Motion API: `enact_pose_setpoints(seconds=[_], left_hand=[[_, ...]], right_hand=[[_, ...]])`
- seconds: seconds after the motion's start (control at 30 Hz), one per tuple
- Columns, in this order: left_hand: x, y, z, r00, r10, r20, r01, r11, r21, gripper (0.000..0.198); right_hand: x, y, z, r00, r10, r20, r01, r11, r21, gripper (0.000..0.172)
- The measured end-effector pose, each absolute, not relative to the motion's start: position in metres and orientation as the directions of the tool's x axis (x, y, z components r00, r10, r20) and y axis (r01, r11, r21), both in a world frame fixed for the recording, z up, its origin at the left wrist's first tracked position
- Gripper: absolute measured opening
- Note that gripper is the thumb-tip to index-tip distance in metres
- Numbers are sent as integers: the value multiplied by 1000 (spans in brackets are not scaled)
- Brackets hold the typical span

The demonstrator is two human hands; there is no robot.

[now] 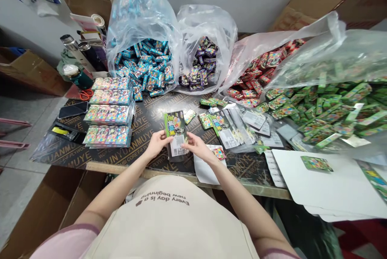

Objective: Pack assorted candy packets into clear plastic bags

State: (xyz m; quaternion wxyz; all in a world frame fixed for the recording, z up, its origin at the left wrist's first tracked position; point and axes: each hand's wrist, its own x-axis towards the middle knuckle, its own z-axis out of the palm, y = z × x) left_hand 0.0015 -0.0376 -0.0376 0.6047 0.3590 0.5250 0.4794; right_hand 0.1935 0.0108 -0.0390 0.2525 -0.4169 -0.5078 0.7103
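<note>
A flat black-and-green printed plastic pouch (175, 126) is held upright-facing before me, just above the table. My left hand (159, 143) pinches its left edge, thumb on the front. My right hand (195, 146) grips the right edge, with the thumb over the pale label area. Whether anything is inside the pouch I cannot tell. Just beyond it lies a small colourful packet (190, 116). To the right is a fanned pile of similar pouches (229, 128), with a green packet (205, 120) beside it. A white sheet (208, 166) lies under my right forearm.
Stacks of sealed multi-colour packs (109, 113) stand at left, near a phone (73, 110) and orange scissors (86, 95). Large clear bags hold blue packets (151, 65), purple packets (199, 75), red packets (256, 71) and green packets (326, 105). White boards (338, 182) overhang the right front edge.
</note>
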Motion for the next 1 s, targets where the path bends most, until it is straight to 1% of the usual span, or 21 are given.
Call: enact_pose_setpoints(seconds=[0.07, 0.1, 0.17, 0.2, 0.27, 0.33, 0.37, 0.4, 0.47, 0.5, 0.57, 0.63, 0.7, 0.73, 0.77, 0.8, 0.87, 0.93, 0.97, 1.0], left_hand=[[1, -39, -38, 76, 961, -264, -153, 273, 950, 41], [1, -38, -37, 76, 968, -239, -145, 248, 958, 42], [1, -37, -35, -6, 984, -179, -160, 175, 971, 42], [1, -36, -33, -53, 987, -155, -169, 144, 975, 42], [3, -37, -28, -60, 987, -152, -172, 140, 975, 41], [9, -40, -23, 0, 981, -192, -192, 188, 963, 41], [13, -42, -20, 3, 978, -210, -218, 205, 954, 41], [18, -44, -17, -30, 974, -227, -263, 211, 941, 40], [28, -45, -10, -161, 946, -282, -402, 199, 894, 38], [32, -44, -6, -229, 919, -321, -469, 185, 863, 37], [35, -38, 1, -306, 867, -393, -556, 172, 813, 31], [33, -31, 6, -276, 856, -438, -576, 217, 788, 23], [26, -25, 10, -189, 863, -469, -566, 294, 770, 26], [22, -23, 11, -160, 871, -465, -545, 314, 777, 28], [19, -23, 12, -161, 888, -431, -501, 303, 811, 30], [15, -23, 14, -192, 912, -363, -424, 257, 869, 28], [10, -27, 17, -267, 953, -141, -173, 96, 980, 20], [7, -31, 21, -232, 971, 60, 92, -40, 995, 14], [5, -33, 23, -188, 976, 112, 178, -78, 981, 13], [3, -34, 25, -145, 981, 132, 226, -97, 969, 13]], right_hand=[[190, 13, -40, -455, 855, -250, -25, -293, -956, 45], [188, 14, -39, -453, 862, -227, -59, -283, -957, 43], [183, 13, -35, -479, 851, -215, -88, -290, -953, 40], [181, 12, -32, -468, 856, -218, -103, -298, -949, 41], [175, 9, -24, -388, 888, -247, -175, -334, -926, 42], [169, 8, -14, -266, 921, -284, -288, -357, -889, 42], [166, 8, -9, -221, 929, -297, -334, -358, -872, 40], [163, 7, -4, -191, 933, -306, -363, -357, -861, 36], [157, 6, 4, -167, 936, -311, -385, -352, -853, 23], [155, 5, 6, -173, 932, -319, -386, -362, -848, 19], [153, 5, 9, -211, 914, -345, -384, -402, -831, 16], [154, 7, 8, -268, 891, -367, -379, -448, -810, 19], [158, 10, 4, -314, 871, -378, -370, -479, -796, 23], [160, 11, 2, -316, 874, -369, -360, -471, -805, 24], [163, 12, -1, -296, 892, -342, -340, -433, -835, 23], [165, 11, -3, -255, 922, -291, -302, -361, -882, 21], [170, 7, -7, -171, 979, -110, -170, -139, -976, 16], [176, 2, -8, -173, 982, 78, -29, 74, -997, 14], [179, 0, -8, -200, 970, 136, 15, 142, -990, 14], [181, -1, -6, -228, 959, 166, 43, 180, -983, 14]])
